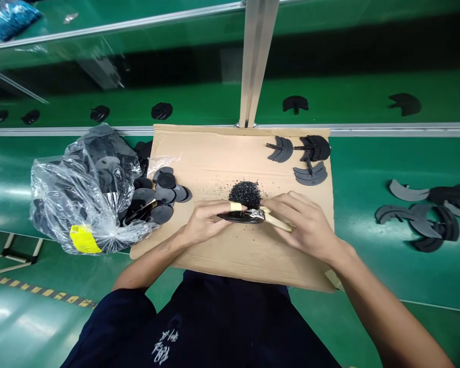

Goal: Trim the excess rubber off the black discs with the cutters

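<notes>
My left hand [209, 219] grips a round black plastic disc [237, 218] by its left side, with yellowish tape round one finger. Closed round the pale handles of a pair of cutting pliers [257, 214] is my right hand [304, 222]. The metal jaws of the pliers meet the disc's upper edge; whether they touch a small piece there I cannot tell. Just beyond the disc lies a heap of small black plastic bits [245, 193], some scattered on the cardboard sheet [214, 258].
A clear plastic bag [49, 204] of black discs stands at left, with loose discs [164, 194] beside it. Curved black parts [310, 174] lie at the cardboard's far right; more curved parts [414, 220] rest on the green table. A metal post [257, 61] rises behind.
</notes>
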A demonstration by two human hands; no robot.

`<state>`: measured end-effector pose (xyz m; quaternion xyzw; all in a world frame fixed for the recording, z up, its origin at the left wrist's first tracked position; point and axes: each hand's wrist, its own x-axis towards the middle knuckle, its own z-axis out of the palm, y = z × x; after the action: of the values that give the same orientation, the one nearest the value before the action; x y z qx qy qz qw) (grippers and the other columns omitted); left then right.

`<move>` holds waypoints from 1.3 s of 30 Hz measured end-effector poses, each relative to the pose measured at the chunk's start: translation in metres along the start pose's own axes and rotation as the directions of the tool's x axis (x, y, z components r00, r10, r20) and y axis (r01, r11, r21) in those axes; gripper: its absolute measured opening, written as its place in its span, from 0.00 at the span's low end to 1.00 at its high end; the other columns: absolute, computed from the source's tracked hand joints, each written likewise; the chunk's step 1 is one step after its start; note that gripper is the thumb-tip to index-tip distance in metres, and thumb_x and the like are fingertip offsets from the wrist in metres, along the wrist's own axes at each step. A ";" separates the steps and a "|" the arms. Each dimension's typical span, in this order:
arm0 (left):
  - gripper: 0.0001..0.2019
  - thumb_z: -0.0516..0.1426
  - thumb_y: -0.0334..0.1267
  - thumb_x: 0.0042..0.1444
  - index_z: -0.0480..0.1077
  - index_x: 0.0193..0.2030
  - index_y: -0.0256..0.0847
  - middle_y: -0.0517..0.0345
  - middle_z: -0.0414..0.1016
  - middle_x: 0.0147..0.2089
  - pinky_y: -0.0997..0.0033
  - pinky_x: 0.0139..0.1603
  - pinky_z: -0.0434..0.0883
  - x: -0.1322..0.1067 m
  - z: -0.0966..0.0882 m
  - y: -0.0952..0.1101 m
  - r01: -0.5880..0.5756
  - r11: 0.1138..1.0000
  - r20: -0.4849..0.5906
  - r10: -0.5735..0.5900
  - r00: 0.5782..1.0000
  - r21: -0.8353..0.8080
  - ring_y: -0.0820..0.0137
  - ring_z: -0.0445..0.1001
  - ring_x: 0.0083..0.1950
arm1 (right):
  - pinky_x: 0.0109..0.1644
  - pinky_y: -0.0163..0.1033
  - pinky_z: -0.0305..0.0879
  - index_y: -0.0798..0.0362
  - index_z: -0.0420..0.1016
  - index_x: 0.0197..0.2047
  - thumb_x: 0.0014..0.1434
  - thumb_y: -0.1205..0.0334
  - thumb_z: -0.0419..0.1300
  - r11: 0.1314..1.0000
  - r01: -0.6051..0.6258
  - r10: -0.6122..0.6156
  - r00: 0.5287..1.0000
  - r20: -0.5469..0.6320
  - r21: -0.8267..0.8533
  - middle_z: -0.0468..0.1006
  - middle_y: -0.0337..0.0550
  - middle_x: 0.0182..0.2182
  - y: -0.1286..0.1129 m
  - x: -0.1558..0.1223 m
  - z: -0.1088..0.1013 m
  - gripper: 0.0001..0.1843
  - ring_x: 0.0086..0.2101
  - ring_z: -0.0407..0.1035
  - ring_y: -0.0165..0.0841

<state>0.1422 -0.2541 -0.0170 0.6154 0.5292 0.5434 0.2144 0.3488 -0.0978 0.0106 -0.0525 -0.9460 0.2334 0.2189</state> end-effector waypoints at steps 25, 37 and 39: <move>0.17 0.63 0.36 0.64 0.75 0.59 0.37 0.48 0.84 0.49 0.73 0.49 0.82 -0.004 -0.001 0.000 -0.044 0.988 0.051 0.037 0.998 0.150 0.67 0.84 0.45 | 0.31 0.37 0.62 0.55 0.75 0.47 0.73 0.69 0.51 0.957 0.041 -0.049 0.999 -0.022 -0.289 0.80 0.42 0.32 -0.001 -0.005 0.006 0.11 0.29 0.70 0.32; 0.11 0.49 0.38 0.74 0.71 0.50 0.38 0.50 0.77 0.43 0.67 0.44 0.75 0.025 -0.061 -0.002 -0.137 0.818 0.402 -0.124 0.907 0.559 0.65 0.77 0.44 | 0.46 0.49 0.69 0.56 0.72 0.60 0.73 0.48 0.51 0.933 -0.256 0.299 0.943 0.149 -0.254 0.79 0.55 0.47 0.016 -0.046 -0.002 0.24 0.45 0.72 0.47; 0.12 0.49 0.39 0.73 0.72 0.47 0.37 0.50 0.76 0.42 0.66 0.44 0.74 0.051 -0.082 -0.013 -0.149 0.763 0.401 -0.154 0.903 0.629 0.64 0.75 0.43 | 0.46 0.51 0.69 0.60 0.73 0.58 0.73 0.50 0.49 0.891 -0.270 0.306 0.951 0.045 -0.366 0.78 0.59 0.46 0.021 -0.062 0.005 0.24 0.45 0.71 0.49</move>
<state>0.0553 -0.2301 0.0204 0.7544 0.6237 0.1781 0.1010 0.4028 -0.0937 -0.0273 -0.2190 -0.9640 0.0909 0.1206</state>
